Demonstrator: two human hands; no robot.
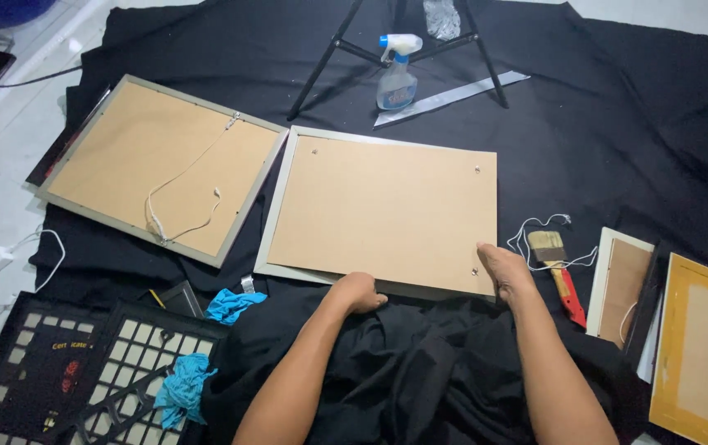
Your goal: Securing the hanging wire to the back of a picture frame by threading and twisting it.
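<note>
A tan backing board [383, 210] lies skewed on a pale picture frame [275, 216] in the middle of the black cloth. My left hand [360, 292] is curled at the board's near edge, gripping it. My right hand [504, 268] presses on the board's near right corner, fingers on top, beside a small metal clip. A second pale frame [160, 165] lies face down to the left, its hanging cord loose across the back.
A spray bottle [396, 78] stands under a black tripod [346, 49] at the back. A paintbrush [557, 268] and white cord lie right, beside smaller frames [622, 284] and a yellow-edged frame [704, 350]. Blue rags [230, 305] and black grid frames [74, 371] sit left.
</note>
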